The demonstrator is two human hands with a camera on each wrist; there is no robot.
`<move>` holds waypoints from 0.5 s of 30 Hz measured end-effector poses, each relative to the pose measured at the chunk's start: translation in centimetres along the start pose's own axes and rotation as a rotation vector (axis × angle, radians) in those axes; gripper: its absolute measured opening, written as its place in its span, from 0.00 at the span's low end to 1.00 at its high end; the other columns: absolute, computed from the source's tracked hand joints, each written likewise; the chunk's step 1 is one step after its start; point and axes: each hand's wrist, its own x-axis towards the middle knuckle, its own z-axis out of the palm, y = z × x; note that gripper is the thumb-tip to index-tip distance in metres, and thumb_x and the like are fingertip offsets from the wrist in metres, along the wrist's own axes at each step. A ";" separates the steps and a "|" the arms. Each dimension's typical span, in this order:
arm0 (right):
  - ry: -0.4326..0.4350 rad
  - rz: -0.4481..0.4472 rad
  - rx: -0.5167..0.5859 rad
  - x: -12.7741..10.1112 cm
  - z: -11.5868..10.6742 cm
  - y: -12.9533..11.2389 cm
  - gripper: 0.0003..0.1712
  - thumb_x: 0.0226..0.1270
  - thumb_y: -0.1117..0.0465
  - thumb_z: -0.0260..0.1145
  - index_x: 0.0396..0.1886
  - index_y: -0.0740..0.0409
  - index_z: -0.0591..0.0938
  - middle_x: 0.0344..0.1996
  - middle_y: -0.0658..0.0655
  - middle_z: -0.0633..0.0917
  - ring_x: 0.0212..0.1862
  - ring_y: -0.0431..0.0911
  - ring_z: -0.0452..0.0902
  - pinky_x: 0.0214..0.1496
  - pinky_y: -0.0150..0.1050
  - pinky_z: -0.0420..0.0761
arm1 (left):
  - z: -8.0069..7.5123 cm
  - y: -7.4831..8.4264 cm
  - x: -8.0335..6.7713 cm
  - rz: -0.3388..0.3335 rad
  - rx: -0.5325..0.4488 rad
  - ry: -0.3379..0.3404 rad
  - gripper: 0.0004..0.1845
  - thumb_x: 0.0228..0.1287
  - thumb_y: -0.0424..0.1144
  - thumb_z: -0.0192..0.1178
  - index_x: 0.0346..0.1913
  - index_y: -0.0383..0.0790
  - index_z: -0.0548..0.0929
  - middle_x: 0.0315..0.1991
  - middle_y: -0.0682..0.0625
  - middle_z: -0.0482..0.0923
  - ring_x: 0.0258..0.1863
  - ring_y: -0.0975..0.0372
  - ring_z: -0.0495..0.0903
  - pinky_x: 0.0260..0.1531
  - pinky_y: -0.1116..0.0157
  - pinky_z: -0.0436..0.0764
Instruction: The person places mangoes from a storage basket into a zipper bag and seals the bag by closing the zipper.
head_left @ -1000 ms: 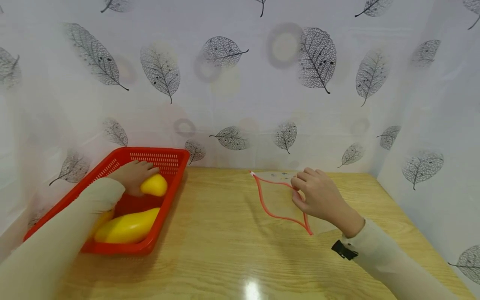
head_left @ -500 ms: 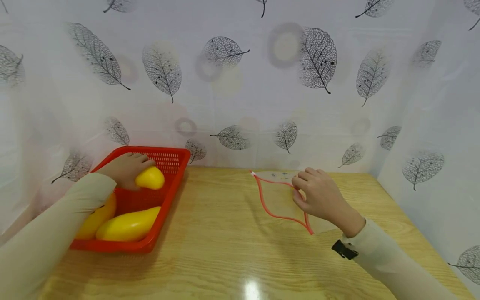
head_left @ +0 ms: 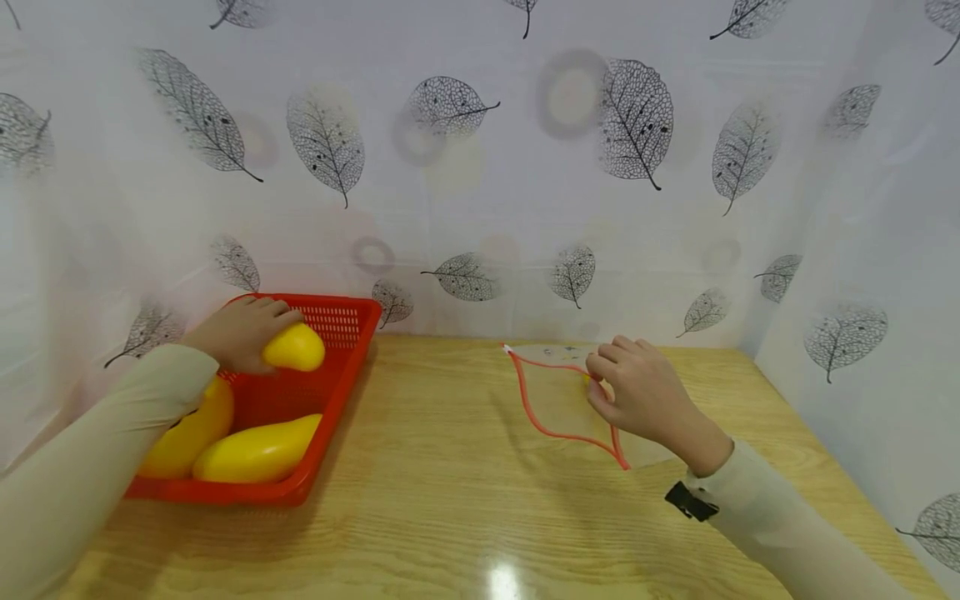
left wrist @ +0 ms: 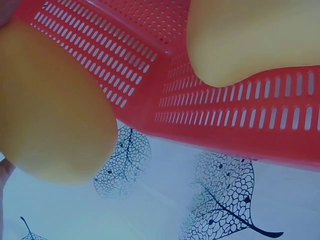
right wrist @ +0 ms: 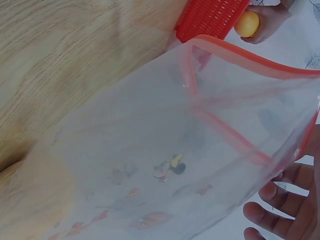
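Observation:
My left hand [head_left: 240, 333] grips a smooth yellow mango [head_left: 296, 347] over the back part of the red basket [head_left: 341, 408]. In the left wrist view this mango [left wrist: 55, 110] fills the left side, with bits of my hand at its edge. Two more mangoes lie in the basket: a long one [head_left: 258, 450] at the front and a rounder one [head_left: 198, 433] partly behind my sleeve. On the right, my right hand [head_left: 637, 392] pinches the rim of a clear zip bag [right wrist: 125, 130], its red-edged mouth spread apart. A pale yellow shape [right wrist: 35, 195] shows through the bag's lower end.
The basket stands at the left of the wooden table [head_left: 427, 467], with perforated walls. A white curtain [head_left: 480, 192] printed with leaves hangs behind the table and along both sides. Bare wood lies between basket and bag.
My left hand has risen slightly and shifted left with the mango, and more of the round mango beneath my sleeve shows. My right hand and the bag stay almost still.

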 end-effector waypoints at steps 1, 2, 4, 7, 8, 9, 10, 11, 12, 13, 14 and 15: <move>-0.002 0.002 0.000 0.0 0.0 0.0 0.09 0.46 0.64 0.63 0.17 0.53 0.70 0.19 0.49 0.75 0.24 0.43 0.62 0.26 0.35 0.59 | -0.2 0.1 0.0 0.000 -0.001 0.007 0.39 0.33 0.51 0.75 0.53 0.39 0.73 0.43 0.44 0.75 0.42 0.51 0.74 0.46 0.48 0.74; -0.004 0.004 0.000 0.0 0.0 0.0 0.09 0.46 0.64 0.63 0.17 0.53 0.70 0.19 0.49 0.76 0.24 0.43 0.63 0.26 0.35 0.59 | -0.4 0.1 0.0 0.001 -0.003 0.012 0.39 0.33 0.51 0.75 0.52 0.39 0.73 0.43 0.44 0.75 0.42 0.50 0.74 0.46 0.48 0.74; -0.005 0.006 0.000 0.0 -0.1 0.0 0.09 0.46 0.64 0.63 0.17 0.53 0.70 0.19 0.49 0.76 0.24 0.43 0.63 0.26 0.35 0.60 | -0.7 0.3 -0.1 0.000 -0.004 0.013 0.39 0.34 0.51 0.75 0.53 0.38 0.73 0.43 0.43 0.75 0.43 0.49 0.74 0.47 0.47 0.74; -0.005 0.009 0.001 0.0 -0.1 0.0 0.09 0.45 0.64 0.63 0.17 0.52 0.70 0.19 0.49 0.76 0.24 0.43 0.63 0.26 0.35 0.59 | -1.2 0.5 -0.1 -0.008 -0.006 0.005 0.40 0.35 0.51 0.75 0.54 0.37 0.73 0.45 0.42 0.76 0.45 0.48 0.75 0.49 0.46 0.74; -0.005 0.010 0.001 0.0 -0.1 0.0 0.09 0.45 0.64 0.63 0.17 0.52 0.70 0.19 0.49 0.76 0.24 0.43 0.63 0.26 0.35 0.59 | -1.4 0.5 -0.1 -0.010 -0.004 0.004 0.41 0.35 0.51 0.75 0.55 0.36 0.73 0.46 0.41 0.76 0.46 0.47 0.75 0.50 0.46 0.73; -0.005 0.011 0.001 0.0 -0.1 0.0 0.09 0.45 0.64 0.63 0.17 0.52 0.70 0.19 0.49 0.75 0.24 0.43 0.63 0.26 0.34 0.59 | -1.6 0.6 -0.1 -0.011 -0.005 0.004 0.41 0.35 0.50 0.75 0.55 0.36 0.73 0.47 0.41 0.75 0.46 0.47 0.75 0.50 0.46 0.73; -0.006 0.012 0.001 0.0 -0.1 0.0 0.09 0.45 0.64 0.63 0.17 0.52 0.70 0.19 0.49 0.75 0.24 0.43 0.63 0.26 0.34 0.59 | -1.7 0.7 -0.1 -0.014 -0.010 0.005 0.41 0.35 0.50 0.75 0.55 0.36 0.73 0.47 0.40 0.75 0.47 0.46 0.74 0.51 0.45 0.73; -0.007 0.012 0.001 0.0 -0.1 0.0 0.09 0.45 0.64 0.63 0.17 0.52 0.70 0.19 0.49 0.75 0.24 0.43 0.63 0.27 0.34 0.58 | -1.9 0.8 -0.1 -0.016 -0.014 0.007 0.41 0.35 0.50 0.75 0.56 0.36 0.73 0.48 0.40 0.75 0.47 0.46 0.74 0.51 0.45 0.73; -0.007 0.012 0.001 0.0 -0.1 0.0 0.09 0.45 0.64 0.63 0.17 0.52 0.70 0.19 0.49 0.75 0.24 0.43 0.63 0.27 0.34 0.58 | -2.0 0.8 0.0 -0.014 -0.016 0.010 0.41 0.35 0.49 0.75 0.56 0.35 0.73 0.48 0.40 0.75 0.47 0.46 0.74 0.51 0.45 0.73; -0.007 0.012 0.001 0.0 -0.1 0.0 0.09 0.45 0.64 0.63 0.17 0.52 0.70 0.19 0.49 0.75 0.24 0.43 0.63 0.26 0.34 0.58 | -2.2 0.9 0.0 -0.013 -0.019 0.013 0.41 0.36 0.49 0.74 0.56 0.36 0.73 0.48 0.39 0.75 0.48 0.46 0.74 0.52 0.45 0.72; -0.007 0.011 0.001 0.0 -0.1 0.0 0.09 0.45 0.65 0.63 0.17 0.53 0.70 0.19 0.49 0.75 0.24 0.43 0.63 0.26 0.34 0.58 | -2.3 1.1 0.1 -0.010 -0.023 0.018 0.41 0.36 0.49 0.74 0.56 0.36 0.73 0.49 0.39 0.75 0.48 0.45 0.74 0.52 0.44 0.72; -0.006 0.011 0.002 0.0 -0.1 0.1 0.09 0.45 0.65 0.63 0.17 0.53 0.70 0.19 0.49 0.75 0.24 0.43 0.63 0.26 0.34 0.58 | -2.5 1.2 0.1 -0.006 -0.027 0.022 0.41 0.36 0.48 0.74 0.56 0.36 0.73 0.49 0.39 0.75 0.49 0.45 0.74 0.52 0.44 0.72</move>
